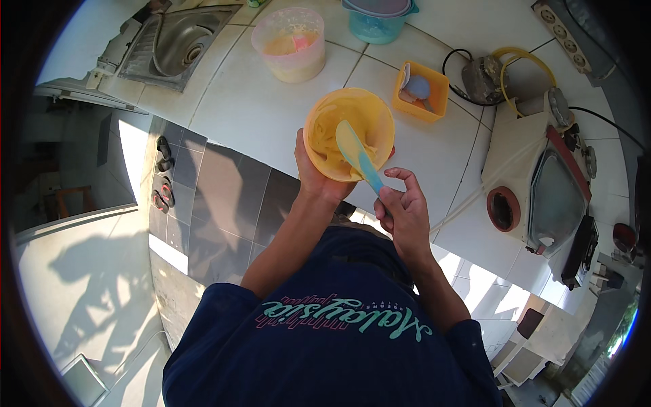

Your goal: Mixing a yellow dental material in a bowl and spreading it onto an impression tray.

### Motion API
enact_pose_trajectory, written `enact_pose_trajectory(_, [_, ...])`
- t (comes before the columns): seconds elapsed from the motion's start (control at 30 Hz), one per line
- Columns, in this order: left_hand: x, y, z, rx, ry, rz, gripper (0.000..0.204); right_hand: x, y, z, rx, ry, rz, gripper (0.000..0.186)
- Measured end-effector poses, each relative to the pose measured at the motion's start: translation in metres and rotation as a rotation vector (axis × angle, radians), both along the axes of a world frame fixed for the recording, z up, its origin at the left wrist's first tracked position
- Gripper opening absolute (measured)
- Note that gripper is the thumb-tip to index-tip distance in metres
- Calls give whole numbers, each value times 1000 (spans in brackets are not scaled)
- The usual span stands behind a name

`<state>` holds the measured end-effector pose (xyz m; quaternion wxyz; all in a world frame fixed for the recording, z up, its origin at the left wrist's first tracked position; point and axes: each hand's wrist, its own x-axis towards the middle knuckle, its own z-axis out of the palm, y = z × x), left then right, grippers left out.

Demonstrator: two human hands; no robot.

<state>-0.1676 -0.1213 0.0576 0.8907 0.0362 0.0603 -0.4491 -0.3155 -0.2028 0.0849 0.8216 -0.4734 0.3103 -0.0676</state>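
My left hand (317, 175) is wrapped round the side and underside of a yellow bowl (386, 117), tilted so its inside faces me. Thick yellow batter (327, 129) coats the bowl's inner wall and bottom. In my right hand (404, 207) is the handle of a light-blue spatula (367, 167), gripped between thumb and fingers, with the index finger partly raised. The spatula's blade lies over the bowl's mouth, smeared with the same batter. Fingertips of my left hand show at the bowl's right edge; its other fingers are hidden behind the bowl.
On the white tiled counter (227, 88) stand a translucent tub (298, 72) with pale contents, a lidded blue container (376, 28) and an orange square box (424, 108) holding small items. A steel sink (180, 51) lies far left. At right sits a bulky cream appliance (519, 176) with cables.
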Motion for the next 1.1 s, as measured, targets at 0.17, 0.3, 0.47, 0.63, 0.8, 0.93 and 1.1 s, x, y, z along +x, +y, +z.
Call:
enact_pose_trajectory(0.17, [17,14,-12,-56,-50,63,49,-69,-10,-11,-143,256,116,40])
enact_pose_trajectory(0.3, [24,20,-11,-62,-100,13,53,-69,-33,24,-602,159,124,26])
enact_pose_trajectory(0.47, [22,14,21,244,-200,30,50,-16,-40,71,-1095,61,161,20])
enact_pose_trajectory(0.63, [21,16,23,225,-160,-7,50,2,-37,75,-1158,96,338,19])
enact_pose_trajectory(0.8, [22,18,17,368,-178,-7,46,5,-38,58,-1134,89,409,20])
enact_pose_trajectory(0.93, [20,23,3,342,-208,-4,43,3,-41,30,-589,185,460,20])
enact_pose_trajectory(1.1, [21,35,-28,520,-175,118,38,-14,-34,5,30,218,289,21])
